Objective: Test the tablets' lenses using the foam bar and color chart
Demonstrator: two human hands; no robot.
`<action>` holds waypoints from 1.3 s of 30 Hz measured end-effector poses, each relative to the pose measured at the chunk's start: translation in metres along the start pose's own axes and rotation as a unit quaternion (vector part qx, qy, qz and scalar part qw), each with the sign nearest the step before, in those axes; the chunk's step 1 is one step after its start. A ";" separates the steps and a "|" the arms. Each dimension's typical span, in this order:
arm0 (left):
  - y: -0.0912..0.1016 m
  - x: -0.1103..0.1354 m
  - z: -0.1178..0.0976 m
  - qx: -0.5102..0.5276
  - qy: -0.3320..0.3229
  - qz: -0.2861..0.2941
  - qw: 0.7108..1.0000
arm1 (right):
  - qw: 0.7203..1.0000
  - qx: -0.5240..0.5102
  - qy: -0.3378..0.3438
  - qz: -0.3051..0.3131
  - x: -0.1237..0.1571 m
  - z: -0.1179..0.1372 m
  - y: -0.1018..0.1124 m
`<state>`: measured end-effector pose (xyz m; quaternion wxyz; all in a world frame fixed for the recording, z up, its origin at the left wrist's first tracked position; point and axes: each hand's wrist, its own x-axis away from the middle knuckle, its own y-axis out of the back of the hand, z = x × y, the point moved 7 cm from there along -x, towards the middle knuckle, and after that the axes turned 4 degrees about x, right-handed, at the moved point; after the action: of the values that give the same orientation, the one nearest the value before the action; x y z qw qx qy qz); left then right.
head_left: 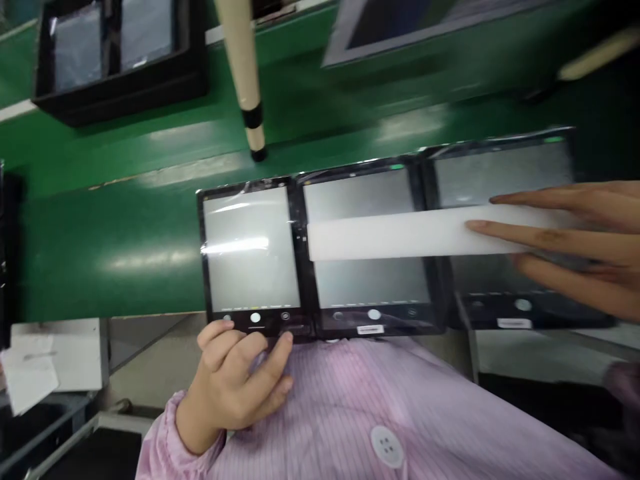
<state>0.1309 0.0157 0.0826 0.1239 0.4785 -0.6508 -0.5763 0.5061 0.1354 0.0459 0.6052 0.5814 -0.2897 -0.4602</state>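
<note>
Three tablets lie side by side: a left tablet (pixel 253 247) with a bright screen, a middle tablet (pixel 370 283), and a right tablet (pixel 505 170). My left hand (pixel 240 377) is at the left tablet's lower edge, its fingers partly curled and apart, with nothing visible in them. A white, flat strip (pixel 385 237), perhaps foam, stretches across the middle and right tablets. From the right edge my right hand (pixel 585 240) grips the strip's right end, one finger along its top face and others at its long edges. The palm is outside the view.
A black tray (pixel 123 93) with two film-covered, screen-like panels stands at the back left. A pale rod with black bands (pixel 245 87) comes down behind the tablets. A grey-framed panel (pixel 425 27) is at the back. Papers (pixel 30 373) lie on a white surface at lower left.
</note>
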 end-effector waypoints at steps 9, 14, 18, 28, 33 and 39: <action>-0.056 -0.070 -0.050 0.020 -0.107 0.150 0.983 | 0.997 0.047 -0.020 -0.060 0.082 -0.052 0.040; -0.063 -0.077 -0.060 -0.012 -0.099 0.169 0.981 | 0.994 0.069 -0.058 -0.061 0.090 -0.051 0.036; -0.058 -0.093 -0.074 0.008 -0.112 0.159 0.981 | 0.994 0.063 -0.067 -0.065 0.094 -0.050 0.036; -0.102 -0.151 -0.144 0.033 -0.234 0.214 0.948 | 0.993 0.058 -0.077 -0.069 0.127 -0.032 0.048; -0.122 -0.165 -0.155 0.013 -0.236 0.222 0.946 | 0.974 0.133 -0.165 -0.080 0.169 -0.049 0.059; -0.135 -0.175 -0.163 -0.006 -0.234 0.217 0.948 | 0.957 0.149 -0.233 -0.092 0.208 -0.077 0.058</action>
<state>0.4015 0.0633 0.0830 0.0933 0.1769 -0.7460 -0.6352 0.6726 -0.0226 0.0515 0.3827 0.5654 -0.4332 -0.5884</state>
